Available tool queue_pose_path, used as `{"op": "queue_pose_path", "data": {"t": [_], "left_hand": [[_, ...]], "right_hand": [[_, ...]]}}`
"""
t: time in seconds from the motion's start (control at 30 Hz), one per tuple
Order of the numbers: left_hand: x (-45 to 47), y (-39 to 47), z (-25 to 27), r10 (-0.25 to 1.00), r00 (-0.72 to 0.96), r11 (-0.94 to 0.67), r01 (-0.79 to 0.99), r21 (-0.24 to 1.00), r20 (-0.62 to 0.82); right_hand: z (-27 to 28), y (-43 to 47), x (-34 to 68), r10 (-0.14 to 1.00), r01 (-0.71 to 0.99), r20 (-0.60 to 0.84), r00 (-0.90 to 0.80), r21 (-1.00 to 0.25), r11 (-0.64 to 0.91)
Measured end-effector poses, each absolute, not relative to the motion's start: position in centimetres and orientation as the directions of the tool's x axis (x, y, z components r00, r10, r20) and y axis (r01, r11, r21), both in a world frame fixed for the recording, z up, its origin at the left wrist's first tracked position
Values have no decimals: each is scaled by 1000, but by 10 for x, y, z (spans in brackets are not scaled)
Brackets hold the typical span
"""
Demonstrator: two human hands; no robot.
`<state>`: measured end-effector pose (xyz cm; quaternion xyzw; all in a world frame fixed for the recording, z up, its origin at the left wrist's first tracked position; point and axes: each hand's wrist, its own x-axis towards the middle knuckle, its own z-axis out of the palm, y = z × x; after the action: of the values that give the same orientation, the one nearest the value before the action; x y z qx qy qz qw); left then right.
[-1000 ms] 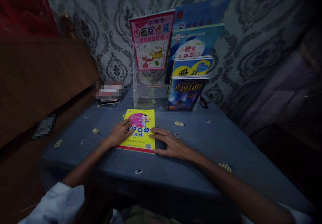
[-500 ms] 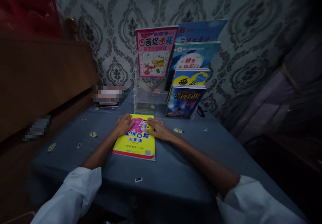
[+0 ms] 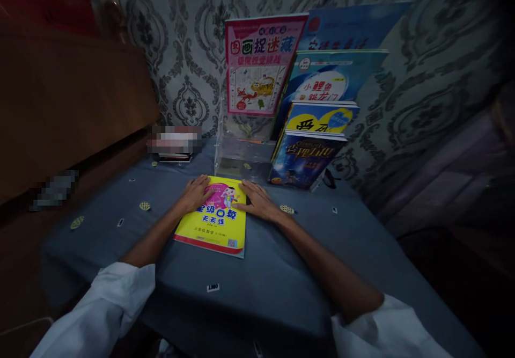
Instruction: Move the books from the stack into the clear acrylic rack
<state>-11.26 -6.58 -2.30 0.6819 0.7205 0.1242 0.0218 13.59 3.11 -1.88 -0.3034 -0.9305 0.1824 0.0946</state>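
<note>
From the head camera's view, I see the left hand lying loose and flat along one side of the yellow book, just in front of the clear stand. Its fingers reach up to the book's top corner. The right hand is spread out on the other side, with its thumb on the cover. Neither hand is balled up, and I cannot tell if any fingers tuck under the book.

The book's top edge is so close to the stand that I cannot say if they touch. Blue-gray cloth spreads out on both sides in front of the stand, and more of it lies between the book and the near table edge. Well to the stand's left sits a blurry pile. On the stand's right side, a dark blue book leans back.

The yellow book lies flat, cover up. Its long way runs from the person toward the stand, a bit crooked, and its top end points at the stand.
</note>
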Motion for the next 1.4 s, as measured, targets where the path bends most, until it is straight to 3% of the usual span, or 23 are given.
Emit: {"op": "queue_pose_path", "data": {"t": [0.43, 0.67, 0.87, 1.03, 1.4], "left_hand": [[-108, -70, -17, 989, -84, 57, 977, 207, 124], [-111, -68, -19, 990, -52, 26, 982, 188, 132], [-101, -71, -14, 977, -24, 14, 999, 49, 210], [-94, -72, -7, 968, 102, -96, 995, -38, 231], [-54, -30, -4, 838, 477, -485, 874, -40, 265]], "right_hand": [[2, -49, 175, 404, 399, -101, -909, -489, 776], [3, -49, 177, 367, 398, -167, -915, -510, 762], [1, -50, 179, 374, 386, -140, -917, -550, 741], [-1, -49, 181, 375, 356, -91, -922, -580, 733], [5, -47, 185, 345, 316, -89, -934, -654, 688]]}}
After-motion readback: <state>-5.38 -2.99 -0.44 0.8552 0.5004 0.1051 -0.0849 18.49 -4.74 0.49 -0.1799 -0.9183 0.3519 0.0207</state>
